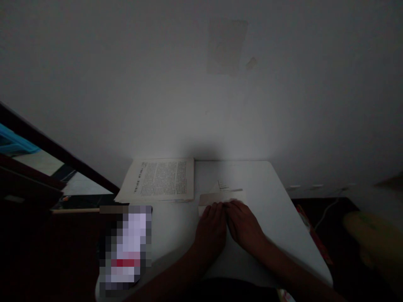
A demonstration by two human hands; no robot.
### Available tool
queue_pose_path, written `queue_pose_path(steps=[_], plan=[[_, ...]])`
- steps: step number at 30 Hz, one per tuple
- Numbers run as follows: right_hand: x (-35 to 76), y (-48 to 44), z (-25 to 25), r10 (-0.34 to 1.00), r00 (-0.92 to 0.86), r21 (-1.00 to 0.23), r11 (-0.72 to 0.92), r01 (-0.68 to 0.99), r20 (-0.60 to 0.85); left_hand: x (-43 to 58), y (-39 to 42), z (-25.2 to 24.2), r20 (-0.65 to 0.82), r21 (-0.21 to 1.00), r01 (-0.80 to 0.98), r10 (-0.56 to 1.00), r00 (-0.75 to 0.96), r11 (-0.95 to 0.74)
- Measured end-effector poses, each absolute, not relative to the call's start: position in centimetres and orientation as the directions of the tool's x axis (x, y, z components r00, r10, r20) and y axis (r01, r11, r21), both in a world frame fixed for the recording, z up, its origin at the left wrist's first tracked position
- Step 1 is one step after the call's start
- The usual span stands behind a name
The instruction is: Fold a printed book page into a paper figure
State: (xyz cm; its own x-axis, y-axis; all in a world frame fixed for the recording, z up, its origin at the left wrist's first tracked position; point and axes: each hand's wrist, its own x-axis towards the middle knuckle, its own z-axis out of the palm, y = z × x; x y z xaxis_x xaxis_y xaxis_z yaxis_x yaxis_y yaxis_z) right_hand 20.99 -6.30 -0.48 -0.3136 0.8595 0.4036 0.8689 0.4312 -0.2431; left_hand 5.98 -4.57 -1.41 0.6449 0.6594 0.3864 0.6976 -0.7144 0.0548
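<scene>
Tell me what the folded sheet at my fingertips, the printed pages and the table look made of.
Folded sheet: matte paper, judging by its creased flaps and thin edges.
Printed pages: apparently matte paper too, with dense print and no glare.
Table: smooth, pale, perhaps plastic or laminate; the dim light leaves it open.

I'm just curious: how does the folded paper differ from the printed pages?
The folded paper is under the fingers; the printed pages lie untouched. The folded paper looks smaller than the printed pages. The folded paper has angled flaps; the printed pages lie flat. Both are pale with dark markings.
</scene>
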Motion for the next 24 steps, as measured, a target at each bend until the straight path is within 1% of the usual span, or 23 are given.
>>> queue_pose_path(steps=[9, 17, 19, 24], plan=[[20.9, -6.1, -0.1, 0.860, -0.327, -0.240, 0.439, 0.866, 0.392, 6.3, -4.7, -0.9, 0.353, 0.074, 0.740, 0.711, 0.608, -0.669], [20.5, -6.2, 0.5, 0.878, -0.313, -0.261, 0.417, 0.871, 0.362, 6.5, -4.7, 0.5, 0.272, 0.128, 0.783, 0.781, 0.562, -0.608], [20.5, -6.2, 0.5, 0.882, -0.308, -0.254, 0.409, 0.877, 0.356, 6.4, -4.6, 0.6, 0.265, 0.120, 0.791, 0.787, 0.558, -0.601], [20.6, -6.3, 0.2, 0.871, -0.307, -0.220, 0.409, 0.886, 0.384, 5.4, -4.5, 0.8, 0.291, 0.052, 0.823, 0.797, 0.529, -0.566]])
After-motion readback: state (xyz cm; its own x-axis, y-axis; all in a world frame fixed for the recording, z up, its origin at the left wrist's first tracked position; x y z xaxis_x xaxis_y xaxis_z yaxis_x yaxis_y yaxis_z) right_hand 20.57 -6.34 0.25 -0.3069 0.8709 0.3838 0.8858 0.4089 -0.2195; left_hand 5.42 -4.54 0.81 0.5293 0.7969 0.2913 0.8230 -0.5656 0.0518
